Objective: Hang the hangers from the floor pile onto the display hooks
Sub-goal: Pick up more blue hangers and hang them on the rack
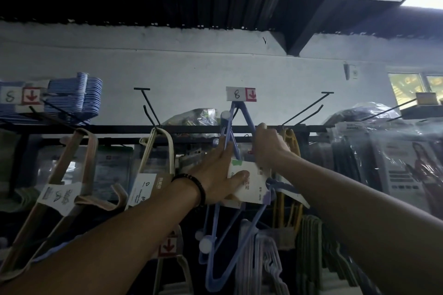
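Blue hangers [230, 230] sit gripped in your left hand [217, 175] by their label [251, 182]; your right hand [267, 148] clasps them just above, under the hook [236, 109].

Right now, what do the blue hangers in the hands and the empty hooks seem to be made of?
Blue hangers: probably moulded plastic, matte, uniform colour, with a paper label band. Empty hooks: likely thin dark metal wire, judged by their slim straight rods.
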`<state>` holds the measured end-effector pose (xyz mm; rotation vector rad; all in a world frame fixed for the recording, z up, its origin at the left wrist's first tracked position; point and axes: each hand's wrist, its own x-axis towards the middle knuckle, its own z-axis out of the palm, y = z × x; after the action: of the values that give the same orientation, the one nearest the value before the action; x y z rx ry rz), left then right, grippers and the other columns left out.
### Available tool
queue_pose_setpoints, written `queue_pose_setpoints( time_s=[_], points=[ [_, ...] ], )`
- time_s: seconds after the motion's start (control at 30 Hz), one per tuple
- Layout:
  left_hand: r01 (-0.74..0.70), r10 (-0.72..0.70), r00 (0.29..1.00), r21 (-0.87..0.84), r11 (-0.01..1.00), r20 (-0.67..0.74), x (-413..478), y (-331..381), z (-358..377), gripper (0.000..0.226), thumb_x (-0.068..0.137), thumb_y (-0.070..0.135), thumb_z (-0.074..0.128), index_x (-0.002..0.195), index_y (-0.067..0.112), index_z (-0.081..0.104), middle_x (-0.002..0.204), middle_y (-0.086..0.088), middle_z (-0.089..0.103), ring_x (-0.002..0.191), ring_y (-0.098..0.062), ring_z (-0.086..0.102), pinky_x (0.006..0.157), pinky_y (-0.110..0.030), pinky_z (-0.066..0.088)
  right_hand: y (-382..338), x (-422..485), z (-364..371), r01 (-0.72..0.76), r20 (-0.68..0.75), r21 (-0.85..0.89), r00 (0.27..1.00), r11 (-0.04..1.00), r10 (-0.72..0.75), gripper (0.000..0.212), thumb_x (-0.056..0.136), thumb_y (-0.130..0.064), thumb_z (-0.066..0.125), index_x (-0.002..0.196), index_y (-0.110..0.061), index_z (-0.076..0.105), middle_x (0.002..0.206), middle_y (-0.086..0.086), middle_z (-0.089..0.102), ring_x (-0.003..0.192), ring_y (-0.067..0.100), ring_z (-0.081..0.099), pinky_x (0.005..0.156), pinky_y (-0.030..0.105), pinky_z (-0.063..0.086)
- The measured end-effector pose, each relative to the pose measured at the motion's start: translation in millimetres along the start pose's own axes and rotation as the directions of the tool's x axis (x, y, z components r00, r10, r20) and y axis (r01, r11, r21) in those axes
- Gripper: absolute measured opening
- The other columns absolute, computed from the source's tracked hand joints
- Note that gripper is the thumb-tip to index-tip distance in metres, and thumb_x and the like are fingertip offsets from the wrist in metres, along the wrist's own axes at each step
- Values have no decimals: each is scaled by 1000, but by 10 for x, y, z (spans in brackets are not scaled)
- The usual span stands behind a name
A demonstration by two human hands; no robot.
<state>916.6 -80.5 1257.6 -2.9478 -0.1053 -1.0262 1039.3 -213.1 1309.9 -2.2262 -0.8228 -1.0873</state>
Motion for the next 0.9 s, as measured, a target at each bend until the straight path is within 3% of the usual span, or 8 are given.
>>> queue_pose_setpoints(
  time_s=[0.17, 0.3, 0.4, 0.53, 0.6, 0.67, 0.77, 0.9],
  points=[
    [38, -33, 999, 217, 975, -29, 149, -252, 257, 111, 89, 65, 64, 164, 33, -11, 166, 6, -39, 160, -31, 5, 122, -55, 34, 10, 262, 436, -34, 90, 87, 996, 996, 26, 32, 94, -10, 70, 121, -1, 55, 89, 4, 54, 66, 10, 53, 53, 20, 41],
    [70, -42, 996, 419, 905, -77, 311, -473, 562, 110, 76, 58, 80, 159, 27, 16, 171, 0, -9, 154, -38, 20, 108, -62, 46, 68, 434, 863, -3, 222, 3, 975, 1000, 2, 31, 97, -8, 62, 126, 3, 58, 97, 13, 55, 71, 17, 57, 61, 23, 42],
    [123, -148, 989, 446, 886, 22, 385, -555, 799, 104, 87, 50, 73, 163, 24, 7, 171, -5, 0, 154, -37, 19, 111, -58, 44, 135, 593, 1114, 34, 274, -36, 961, 999, -23, 35, 96, -13, 66, 128, -3, 56, 90, 7, 58, 68, 13, 58, 55, 23, 45],
    [174, -226, 972, 444, 879, 67, 432, -569, 989, 106, 92, 48, 64, 165, 22, -9, 173, -7, -9, 159, -36, 4, 118, -60, 36, 236, 728, 1075, 299, 396, -99, 887, 949, -238, 48, 99, -16, 65, 144, -15, 48, 130, 16, 57, 111, 28, 63, 94, 40, 56],
    [178, -230, 970, 401, 898, 83, 456, -544, 1004, 104, 94, 51, 61, 165, 23, -9, 174, -4, -7, 160, -34, 0, 120, -60, 33, 288, 693, 885, 264, 452, 44, 855, 963, -255, 39, 107, -18, 53, 145, -17, 48, 134, 18, 58, 113, 29, 63, 96, 39, 55],
    [187, -256, 959, 410, 893, 119, 455, -497, 996, 106, 95, 56, 59, 165, 26, -14, 174, 0, -12, 161, -34, -4, 123, -60, 27, 404, 680, 778, 188, 387, 154, 892, 970, -234, 28, 112, -37, 39, 122, -19, 57, 109, 16, 65, 91, 26, 68, 78, 35, 59],
    [214, -294, 948, 435, 875, 124, 358, -412, 944, 105, 94, 62, 59, 165, 29, -10, 175, -1, -11, 161, -36, -3, 124, -59, 21, 503, 622, 720, 139, 239, 202, 953, 970, -187, 55, 107, -55, 35, 97, -8, 63, 87, 12, 69, 71, 24, 70, 67, 43, 63],
    [159, -143, 987, 466, 871, -71, -103, -141, 609, 59, 95, 61, 50, 146, 31, 45, 150, -6, 48, 136, -33, 43, 110, -52, 43, 340, 238, 478, 218, 69, 216, 969, 952, -237, 33, 100, -46, 51, 95, -16, 65, 86, 5, 68, 69, 22, 66, 54, 34, 55]
  ],
)
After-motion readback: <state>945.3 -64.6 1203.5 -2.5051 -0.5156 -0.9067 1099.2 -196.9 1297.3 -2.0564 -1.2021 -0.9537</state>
